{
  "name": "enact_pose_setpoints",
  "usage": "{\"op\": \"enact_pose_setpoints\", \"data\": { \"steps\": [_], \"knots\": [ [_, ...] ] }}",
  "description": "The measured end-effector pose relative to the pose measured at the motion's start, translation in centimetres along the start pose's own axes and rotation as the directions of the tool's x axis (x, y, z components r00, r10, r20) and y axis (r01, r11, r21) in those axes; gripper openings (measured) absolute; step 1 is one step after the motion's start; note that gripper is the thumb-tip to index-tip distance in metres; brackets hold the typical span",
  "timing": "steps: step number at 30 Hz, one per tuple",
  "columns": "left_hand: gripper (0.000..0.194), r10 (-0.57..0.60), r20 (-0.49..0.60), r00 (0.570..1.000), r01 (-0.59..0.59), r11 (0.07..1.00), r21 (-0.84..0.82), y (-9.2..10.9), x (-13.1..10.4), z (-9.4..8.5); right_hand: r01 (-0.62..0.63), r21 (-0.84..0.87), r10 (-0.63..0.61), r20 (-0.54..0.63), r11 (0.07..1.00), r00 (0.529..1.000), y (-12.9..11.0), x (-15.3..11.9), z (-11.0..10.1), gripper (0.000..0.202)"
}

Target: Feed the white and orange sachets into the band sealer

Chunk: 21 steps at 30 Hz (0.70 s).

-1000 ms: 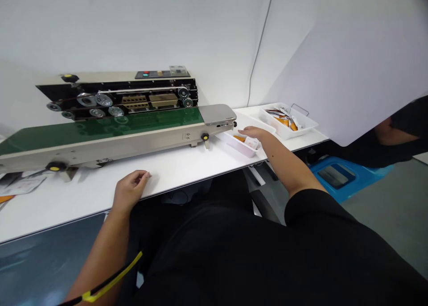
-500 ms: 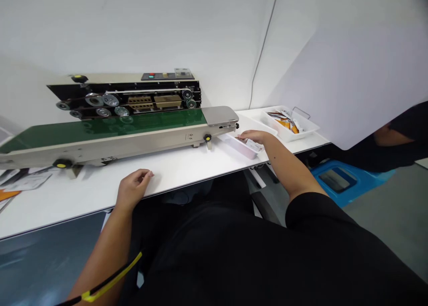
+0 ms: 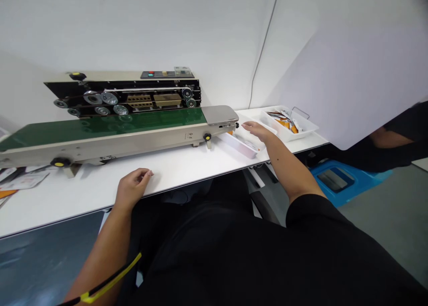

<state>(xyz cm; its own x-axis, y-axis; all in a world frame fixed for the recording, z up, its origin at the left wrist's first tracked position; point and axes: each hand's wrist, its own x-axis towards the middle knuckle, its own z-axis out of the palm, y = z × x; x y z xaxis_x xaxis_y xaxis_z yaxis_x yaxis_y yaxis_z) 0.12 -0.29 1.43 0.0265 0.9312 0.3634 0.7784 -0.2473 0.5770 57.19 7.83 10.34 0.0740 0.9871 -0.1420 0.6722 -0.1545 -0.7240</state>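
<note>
Right hand (image 3: 257, 130) has lifted slightly over the near tray (image 3: 241, 149) since half a second ago, fingers out; can't tell if it's pinching anything; left hand (image 3: 133, 186) is loosely curled on the table (image 3: 182, 167), nothing visible in it; packets (image 3: 247, 141) sit in that tray, probably light, floppy, kinda slippery, so edges are best; hand and machine (image 3: 157, 138) hide some tray; packet print's a blur.
</note>
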Motion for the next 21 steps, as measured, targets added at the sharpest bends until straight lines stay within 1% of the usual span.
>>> {"op": "enact_pose_setpoints", "data": {
  "steps": [1, 3, 4, 6, 7, 8, 9, 11, 13, 15, 16, 18, 21],
  "knots": [
    [0.033, -0.002, 0.004, 1.0, 0.002, 1.0, 0.001, 0.1, 0.0, 0.0, 0.026, -0.024, -0.026, 0.015, 0.999, 1.0, 0.1, -0.4, -0.5, 0.07],
    [0.034, -0.004, 0.01, 1.0, 0.004, 1.0, 0.003, 0.4, 0.0, -0.1, 0.063, -0.107, -0.05, 0.116, 0.992, 0.992, 0.5, -1.5, -1.5, 0.07],
    [0.034, -0.005, 0.01, 1.0, 0.005, 1.0, 0.004, 0.5, -0.1, -0.1, 0.075, -0.145, -0.046, 0.194, 0.987, 0.98, 0.7, -2.0, -2.0, 0.071],
    [0.034, -0.01, 0.005, 1.0, 0.01, 1.0, 0.009, 0.6, -0.1, -0.1, 0.092, -0.171, -0.029, 0.341, 0.981, 0.94, 1.2, -3.0, -2.5, 0.072],
    [0.034, -0.011, 0.0, 1.0, 0.011, 1.0, 0.012, 0.6, -0.1, 0.0, 0.094, -0.169, -0.02, 0.394, 0.981, 0.919, 1.3, -3.3, -2.7, 0.07],
    [0.034, -0.011, -0.004, 1.0, 0.011, 1.0, 0.015, 0.5, -0.1, 0.0, 0.092, -0.17, -0.011, 0.422, 0.981, 0.906, 1.5, -3.4, -2.7, 0.067],
    [0.034, -0.009, -0.007, 1.0, 0.009, 1.0, 0.017, 0.5, -0.1, 0.1, 0.088, -0.181, -0.004, 0.42, 0.979, 0.908, 1.6, -3.4, -2.6, 0.064],
    [0.034, -0.007, -0.001, 1.0, 0.007, 1.0, 0.024, 0.2, -0.1, 0.2, 0.077, -0.25, 0.011, 0.333, 0.965, 0.943, 1.7, -2.8, -2.3, 0.059],
    [0.034, -0.013, 0.007, 1.0, 0.012, 0.999, 0.029, 0.1, 0.0, 0.2, 0.05, -0.357, 0.029, 0.214, 0.933, 0.976, 1.9, -1.7, -2.0, 0.066],
    [0.034, -0.015, 0.004, 1.0, 0.015, 0.999, 0.031, 0.1, 0.0, 0.1, 0.008, -0.463, 0.081, 0.171, 0.886, 0.982, 2.0, -0.5, -1.8, 0.079],
    [0.034, -0.013, 0.0, 1.0, 0.013, 0.999, 0.031, 0.2, 0.0, 0.1, -0.011, -0.507, 0.118, 0.178, 0.862, 0.977, 2.1, 0.1, -1.7, 0.084],
    [0.034, -0.01, -0.006, 1.0, 0.011, 0.999, 0.033, 0.4, -0.1, 0.0, -0.036, -0.543, 0.188, 0.227, 0.839, 0.955, 2.1, 0.9, -1.5, 0.086],
    [0.033, -0.01, -0.006, 1.0, 0.01, 0.999, 0.044, 0.7, -0.2, -0.1, -0.034, -0.478, 0.224, 0.347, 0.878, 0.911, 2.0, 1.2, -1.2, 0.084]
  ]
}}
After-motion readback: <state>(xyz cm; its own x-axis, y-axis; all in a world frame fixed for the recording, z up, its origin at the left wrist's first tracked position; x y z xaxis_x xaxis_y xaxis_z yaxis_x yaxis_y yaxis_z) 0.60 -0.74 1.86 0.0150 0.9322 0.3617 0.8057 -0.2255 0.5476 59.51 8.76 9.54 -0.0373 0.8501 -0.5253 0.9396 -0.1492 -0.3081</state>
